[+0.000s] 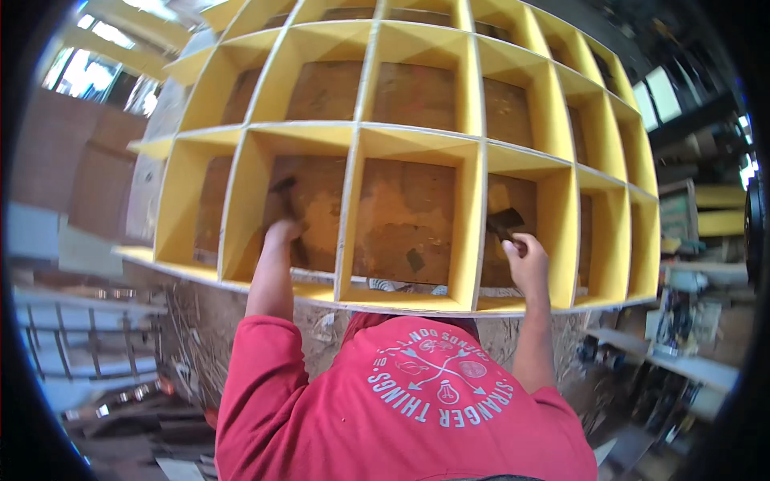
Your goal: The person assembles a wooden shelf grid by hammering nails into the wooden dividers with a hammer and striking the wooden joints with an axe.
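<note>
A yellow wooden grid frame point(413, 147) is spreading out in front of the person, its compartments opening upward and its pale divider edges crossing each other. A brown, stained panel point(401, 208) is showing beneath it through the compartments.

The left hand point(282, 232) is reaching over the near row, into the second compartment from the left. It is clenching the handle of a dark hammer-like tool point(282, 185), whose head is pointing toward the far side; motion is blurring both.

The right hand point(526, 260) is working at the fourth compartment of the near row, its fingers curling around the short handle of a broad-headed dark tool point(506, 218). The head is pointing far and left, near the divider; whether it is a brush or a scraper, I cannot tell.

Between the hands, a small dark green patch point(415, 259) is lying in the third compartment. The person is wearing a red shirt point(337, 417) with a white print. At the left, a dark metal grille point(92, 345) is standing near brown boards point(60, 152).
</note>
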`<state>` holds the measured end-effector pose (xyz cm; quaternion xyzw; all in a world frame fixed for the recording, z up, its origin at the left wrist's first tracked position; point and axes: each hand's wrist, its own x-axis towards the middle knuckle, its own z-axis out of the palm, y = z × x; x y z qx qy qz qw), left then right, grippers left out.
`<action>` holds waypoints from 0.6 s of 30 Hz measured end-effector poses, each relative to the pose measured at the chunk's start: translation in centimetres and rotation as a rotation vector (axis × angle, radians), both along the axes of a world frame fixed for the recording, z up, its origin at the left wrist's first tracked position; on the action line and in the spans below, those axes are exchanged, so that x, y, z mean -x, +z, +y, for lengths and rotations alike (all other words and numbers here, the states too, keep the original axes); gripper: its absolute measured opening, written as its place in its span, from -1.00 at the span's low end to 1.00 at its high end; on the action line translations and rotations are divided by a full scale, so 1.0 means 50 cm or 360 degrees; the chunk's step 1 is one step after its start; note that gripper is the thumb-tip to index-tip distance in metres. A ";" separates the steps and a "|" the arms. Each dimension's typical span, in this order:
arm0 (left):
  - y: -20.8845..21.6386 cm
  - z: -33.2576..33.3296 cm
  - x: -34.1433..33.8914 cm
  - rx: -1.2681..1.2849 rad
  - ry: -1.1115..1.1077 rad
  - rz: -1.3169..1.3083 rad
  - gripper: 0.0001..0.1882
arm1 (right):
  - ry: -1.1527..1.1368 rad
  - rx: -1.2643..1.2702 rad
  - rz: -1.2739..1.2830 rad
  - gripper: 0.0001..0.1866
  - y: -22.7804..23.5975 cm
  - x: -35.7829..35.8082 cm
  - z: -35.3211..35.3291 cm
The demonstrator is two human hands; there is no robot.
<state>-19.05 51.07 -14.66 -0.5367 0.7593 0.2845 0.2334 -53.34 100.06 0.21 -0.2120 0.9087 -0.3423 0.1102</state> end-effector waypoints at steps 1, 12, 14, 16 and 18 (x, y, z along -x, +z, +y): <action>-0.013 -0.003 -0.002 -0.0014 0.0044 0.0045 -0.40 | -0.0012 0.0017 0.0011 -0.61 0.009 -0.010 -0.015; 0.297 0.075 0.018 -0.0239 0.0751 0.1214 -0.72 | 0.0369 0.0502 -0.0488 -0.63 0.129 -0.080 -0.165; 0.375 0.207 0.057 -0.0175 0.0515 0.1751 -0.81 | 0.0610 0.0603 -0.0770 -0.57 0.138 -0.091 -0.200; 0.403 0.315 0.094 -0.0307 0.0330 0.1875 -0.87 | 0.0855 0.0744 -0.1009 -0.49 0.126 -0.108 -0.237; 0.440 0.441 0.164 -0.0559 0.0242 0.1840 -0.96 | 0.1065 0.0943 -0.1200 -0.44 0.131 -0.124 -0.261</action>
